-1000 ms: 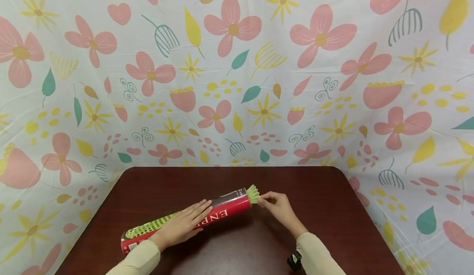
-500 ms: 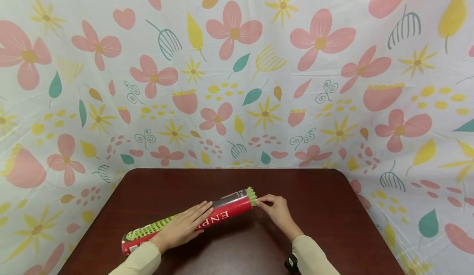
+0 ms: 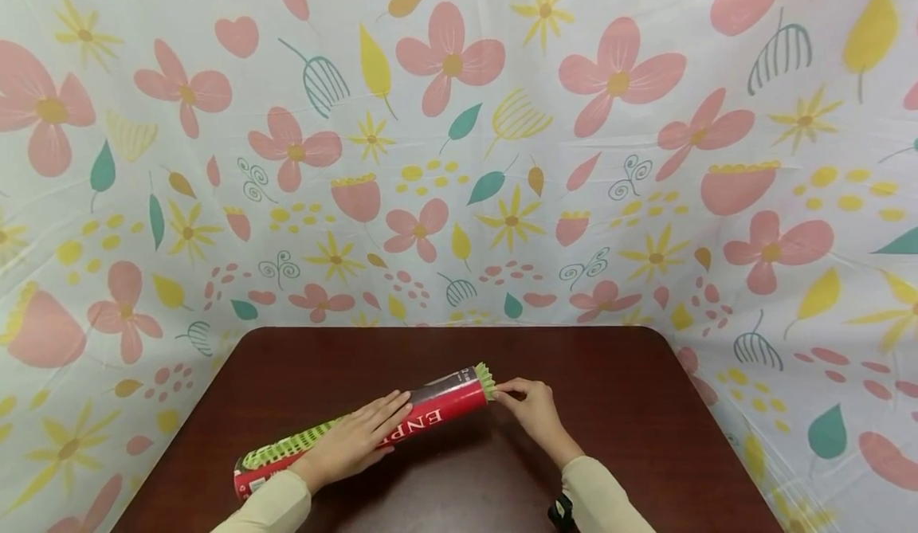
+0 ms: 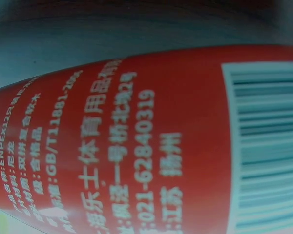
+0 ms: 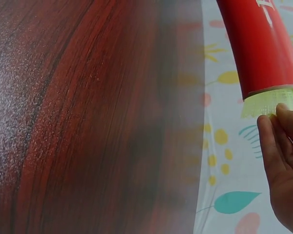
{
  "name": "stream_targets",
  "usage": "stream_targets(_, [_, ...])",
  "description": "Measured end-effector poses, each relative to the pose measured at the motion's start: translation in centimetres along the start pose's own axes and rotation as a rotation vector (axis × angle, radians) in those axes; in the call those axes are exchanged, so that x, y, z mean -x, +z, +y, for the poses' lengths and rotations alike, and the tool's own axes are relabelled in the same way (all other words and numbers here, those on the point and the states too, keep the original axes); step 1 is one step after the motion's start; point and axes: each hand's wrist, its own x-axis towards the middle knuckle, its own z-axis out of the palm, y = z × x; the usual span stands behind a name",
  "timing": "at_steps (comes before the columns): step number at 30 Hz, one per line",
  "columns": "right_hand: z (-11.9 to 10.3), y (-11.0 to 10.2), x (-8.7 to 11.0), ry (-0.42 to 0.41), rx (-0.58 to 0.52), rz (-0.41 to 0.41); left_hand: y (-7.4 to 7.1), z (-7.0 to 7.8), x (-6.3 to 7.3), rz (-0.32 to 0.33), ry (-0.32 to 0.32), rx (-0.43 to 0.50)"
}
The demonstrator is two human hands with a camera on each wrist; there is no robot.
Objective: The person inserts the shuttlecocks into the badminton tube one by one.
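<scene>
The red shuttlecock tube (image 3: 373,429) lies slantwise on the dark wooden table (image 3: 645,405). The left hand (image 3: 351,437) lies flat-fingered on it, apparently steadying it, while the right hand (image 3: 531,409) pinches the green shuttlecock (image 3: 486,378) poking from its open end.

A dark reddish-brown wooden worktop (image 3: 631,405) with rounded far corners stands against a white sheet (image 3: 459,158) that covers everything behind and beside it. The sheet is printed with pink flowers, yellow stars, green leaves and yellow dots. Light is even and soft.
</scene>
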Motion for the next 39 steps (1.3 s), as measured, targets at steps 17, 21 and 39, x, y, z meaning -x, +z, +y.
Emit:
stream_targets(17, [-0.2, 1.4, -0.4, -0.066, -0.005, 0.027, -0.1, -0.2, -0.4, 0.015, 0.034, 0.000])
stream_targets(21, [-0.2, 1.6, -0.4, -0.065, -0.007, 0.020, -0.1, -0.2, -0.4, 0.017, 0.029, -0.005])
stream_targets(39, [0.5, 1.0, 0.0, -0.134, -0.015, -0.117, 0.5, -0.4, -0.1, 0.009, 0.026, -0.016])
